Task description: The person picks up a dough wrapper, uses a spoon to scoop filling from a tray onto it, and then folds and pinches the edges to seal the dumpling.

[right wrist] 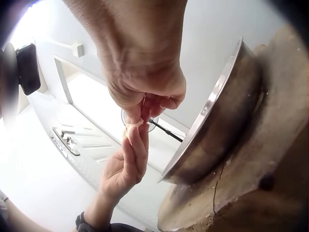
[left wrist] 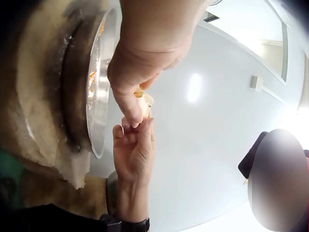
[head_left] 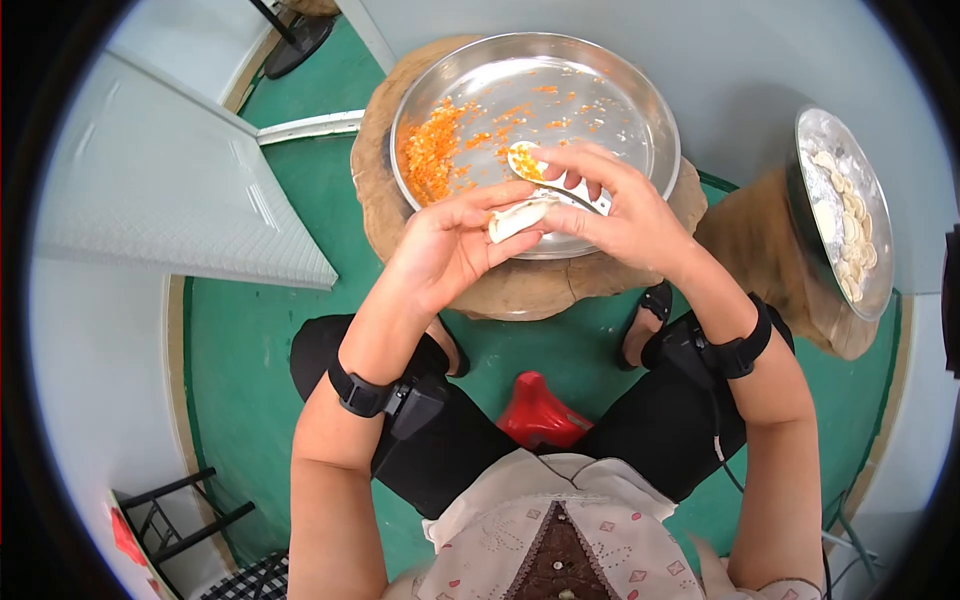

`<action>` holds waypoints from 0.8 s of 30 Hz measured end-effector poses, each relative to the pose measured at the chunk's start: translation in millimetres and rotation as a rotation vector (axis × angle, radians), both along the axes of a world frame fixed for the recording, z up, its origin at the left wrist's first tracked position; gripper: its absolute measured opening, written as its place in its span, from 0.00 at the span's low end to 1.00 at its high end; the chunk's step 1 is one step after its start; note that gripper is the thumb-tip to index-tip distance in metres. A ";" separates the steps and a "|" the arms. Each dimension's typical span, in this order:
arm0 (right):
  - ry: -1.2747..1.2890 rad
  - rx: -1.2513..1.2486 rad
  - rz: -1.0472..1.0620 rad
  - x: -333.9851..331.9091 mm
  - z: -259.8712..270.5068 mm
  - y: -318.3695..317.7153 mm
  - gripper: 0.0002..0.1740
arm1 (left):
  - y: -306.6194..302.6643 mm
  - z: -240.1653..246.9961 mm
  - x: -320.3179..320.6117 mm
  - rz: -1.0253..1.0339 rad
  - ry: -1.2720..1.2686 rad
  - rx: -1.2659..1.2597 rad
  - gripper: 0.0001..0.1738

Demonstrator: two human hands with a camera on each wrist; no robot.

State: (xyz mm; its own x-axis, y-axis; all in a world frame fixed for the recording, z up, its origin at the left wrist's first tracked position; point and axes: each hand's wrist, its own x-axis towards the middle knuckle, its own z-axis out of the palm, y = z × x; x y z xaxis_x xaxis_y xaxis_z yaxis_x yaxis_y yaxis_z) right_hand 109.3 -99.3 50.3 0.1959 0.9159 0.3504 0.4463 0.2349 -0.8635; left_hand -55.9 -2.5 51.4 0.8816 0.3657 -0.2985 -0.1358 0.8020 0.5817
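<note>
Over the near side of a wide steel pan (head_left: 610,75), both hands meet at a white dumpling (head_left: 518,222), folded over and pale. My left hand (head_left: 435,250) holds it between thumb and fingers, palm turned up. My right hand (head_left: 635,215) keeps a white spoon (head_left: 557,182) under its fingers, while its thumb lies at the dumpling's right end. Orange filling sits in the spoon's bowl. In the left wrist view, a bit of filling shows at the opening of the dumpling (left wrist: 145,104). Chopped orange and white filling (head_left: 430,155) is heaped along the pan's left side.
The pan stands on a wooden stump table (head_left: 540,295). To the right, a second stump (head_left: 745,235) bears a floured metal tray (head_left: 815,150) with several finished dumplings (head_left: 852,235). A red seat (head_left: 540,410) is between the legs, and a white door panel (head_left: 180,170) stands at left.
</note>
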 end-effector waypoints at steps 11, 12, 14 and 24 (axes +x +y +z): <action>0.345 -0.112 0.005 -1.5 -17.0 7.8 0.06 | 0.6 5.1 3.3 -0.022 0.025 0.125 0.25; 0.469 -0.110 -0.019 -0.1 -17.2 9.7 0.07 | -0.6 9.6 3.4 0.001 0.029 0.126 0.24; 0.630 -0.159 -0.032 0.2 -10.5 8.7 0.08 | -3.6 10.3 6.4 0.012 0.103 0.364 0.25; 0.708 -0.144 -0.139 -6.4 -0.4 16.6 0.07 | 0.0 -6.7 29.7 0.119 0.252 0.756 0.13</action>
